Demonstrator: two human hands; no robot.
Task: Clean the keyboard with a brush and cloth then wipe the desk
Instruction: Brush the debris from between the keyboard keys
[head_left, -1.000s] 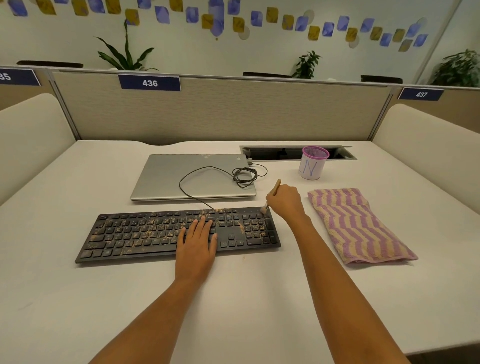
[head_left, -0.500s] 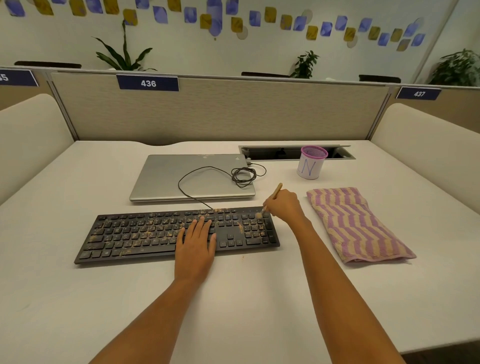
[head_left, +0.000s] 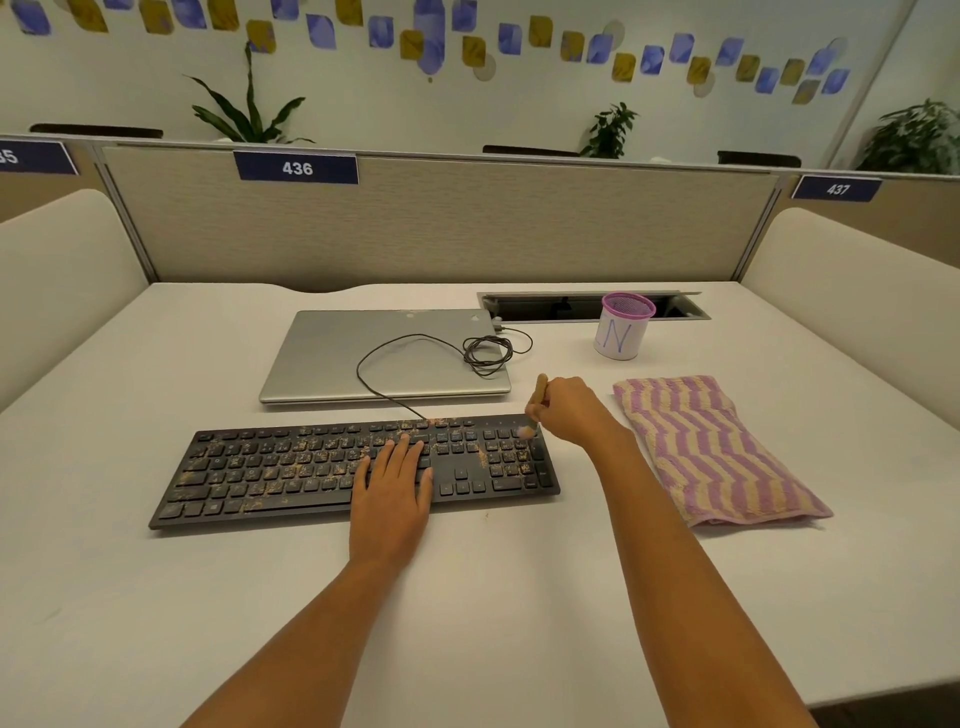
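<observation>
I log: crumb-strewn black keyboard (head_left: 291, 467) mid white desk (head_left: 467, 597), my left hand (head_left: 392, 488) flat on its keys; right hand (head_left: 569, 410) gripping small wooden-handled brush (head_left: 540, 389), bristles at keyboard's far right corner; pink-and-cream striped cloth (head_left: 711, 452) toward desk's right edge.

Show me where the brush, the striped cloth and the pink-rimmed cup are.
brush (head_left: 541, 388): head view, on the wooden handle end.
striped cloth (head_left: 711, 447): head view, on its middle.
pink-rimmed cup (head_left: 621, 336): head view, on its white wall.

An office, seemingly open-plan: numbered partition (head_left: 436, 228) behind desk (head_left: 467, 597) with laptop (head_left: 374, 358).
</observation>
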